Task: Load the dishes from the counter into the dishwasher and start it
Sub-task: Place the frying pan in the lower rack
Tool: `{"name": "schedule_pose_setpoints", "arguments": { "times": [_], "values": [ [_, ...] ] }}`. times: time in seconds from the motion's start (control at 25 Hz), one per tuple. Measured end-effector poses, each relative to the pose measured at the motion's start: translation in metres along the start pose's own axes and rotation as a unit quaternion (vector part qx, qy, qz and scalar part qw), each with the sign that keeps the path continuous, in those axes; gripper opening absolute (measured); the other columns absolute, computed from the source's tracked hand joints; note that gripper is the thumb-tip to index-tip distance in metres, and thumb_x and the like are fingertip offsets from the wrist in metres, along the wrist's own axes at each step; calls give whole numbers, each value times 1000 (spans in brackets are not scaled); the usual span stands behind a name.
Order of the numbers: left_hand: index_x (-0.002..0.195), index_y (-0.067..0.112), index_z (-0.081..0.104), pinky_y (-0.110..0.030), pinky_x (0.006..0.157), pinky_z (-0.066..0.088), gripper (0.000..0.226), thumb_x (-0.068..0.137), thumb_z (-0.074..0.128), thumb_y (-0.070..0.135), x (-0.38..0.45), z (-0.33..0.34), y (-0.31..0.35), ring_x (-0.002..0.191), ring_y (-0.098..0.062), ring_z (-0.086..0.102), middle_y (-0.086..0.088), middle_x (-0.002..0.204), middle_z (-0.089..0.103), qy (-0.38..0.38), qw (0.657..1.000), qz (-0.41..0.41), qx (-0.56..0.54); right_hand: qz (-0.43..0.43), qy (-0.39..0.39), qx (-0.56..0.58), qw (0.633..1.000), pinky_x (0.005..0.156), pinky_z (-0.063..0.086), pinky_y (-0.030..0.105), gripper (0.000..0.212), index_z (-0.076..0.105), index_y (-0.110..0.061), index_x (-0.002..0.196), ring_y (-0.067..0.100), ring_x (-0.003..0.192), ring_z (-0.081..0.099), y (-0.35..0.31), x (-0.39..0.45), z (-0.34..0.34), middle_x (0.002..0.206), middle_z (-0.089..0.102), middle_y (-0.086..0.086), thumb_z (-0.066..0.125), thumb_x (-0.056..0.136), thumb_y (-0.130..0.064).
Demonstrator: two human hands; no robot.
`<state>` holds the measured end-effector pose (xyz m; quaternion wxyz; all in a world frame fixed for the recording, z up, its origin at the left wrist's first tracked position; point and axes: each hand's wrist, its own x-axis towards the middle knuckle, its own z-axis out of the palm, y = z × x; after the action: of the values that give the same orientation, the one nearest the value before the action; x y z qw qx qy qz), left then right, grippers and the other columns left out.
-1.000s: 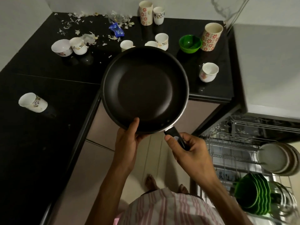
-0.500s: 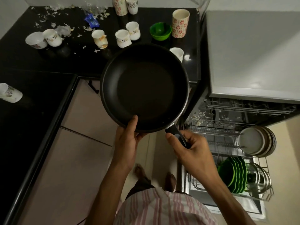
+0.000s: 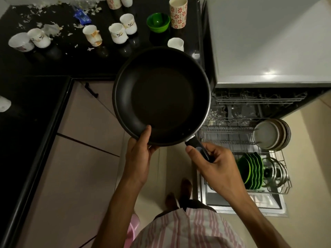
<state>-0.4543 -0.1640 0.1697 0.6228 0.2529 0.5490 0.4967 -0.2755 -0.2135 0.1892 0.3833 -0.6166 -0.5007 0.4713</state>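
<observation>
pan held level beside the open dishwasher

while i watch through the head camera, both hands carry the round black non-stick frying pan in the air, over the edge of the black stone counter and just left of the open dishwasher. my right hand has its fingers curled round the pan's black handle, thumb laid along the top. my left hand pinches the near rim, thumb inside the pan and fingers underneath, where i cannot see them.

on the counter behind the pan stand several white cups with printed motifs, a small green plastic bowl and a tall flower-patterned tumbler, with pale scraps and a blue wrapper scattered at the back.

the dishwasher's pulled-out lower wire rack holds upright pale round plates, a row of green plates and a steel-rimmed glass lid.
</observation>
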Motion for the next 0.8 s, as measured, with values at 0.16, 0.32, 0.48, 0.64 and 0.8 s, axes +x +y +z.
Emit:
{"name": "schedule_pose_setpoints", "arguments": {
  "times": [0.16, 0.32, 0.48, 0.64, 0.8],
  "values": [
    [126, 15, 50, -27, 86, 53, 31, 98, 52, 27, -6, -8, -7, 111, -15, 65, -7, 126, 61, -11, 1000, -14, 24, 7, 27, -14, 1000, 44, 36, 30, 41, 49, -13, 60, 15, 43, 41, 9, -23, 0, 49, 45, -1, 66, 91, -34],
    [122, 17, 52, -32, 93, 52, 27, 98, 52, 28, -16, 0, -20, 111, -15, 65, -6, 125, 62, -33, 998, -31, 34, 24, 65, -10, 998, 47, 38, 37, 42, 50, -11, 60, 21, 46, 42, 20, -44, -8, 50, 45, 2, 66, 89, -37],
    [119, 19, 54, -34, 95, 51, 21, 99, 51, 25, -27, 16, -31, 109, -14, 66, -4, 119, 66, -49, 998, -37, 30, 36, 81, -6, 996, 47, 38, 38, 40, 53, -11, 61, 23, 47, 43, 26, -60, -22, 52, 47, 3, 67, 89, -36],
    [118, 14, 59, -23, 87, 54, 22, 99, 50, 21, -30, 39, -39, 108, -13, 66, -4, 115, 69, -45, 998, -25, 29, 46, 85, -25, 995, 47, 40, 41, 39, 53, -14, 61, 27, 48, 45, 37, -70, -49, 53, 48, 7, 67, 89, -37],
    [108, 21, 63, -23, 90, 52, 15, 100, 49, 20, -38, 68, -56, 106, -12, 67, 6, 102, 74, -31, 999, -12, 42, 55, 73, -30, 995, 45, 36, 24, 36, 52, -22, 59, 10, 44, 42, 51, -77, -86, 49, 46, -3, 67, 89, -36]
  ]
}}
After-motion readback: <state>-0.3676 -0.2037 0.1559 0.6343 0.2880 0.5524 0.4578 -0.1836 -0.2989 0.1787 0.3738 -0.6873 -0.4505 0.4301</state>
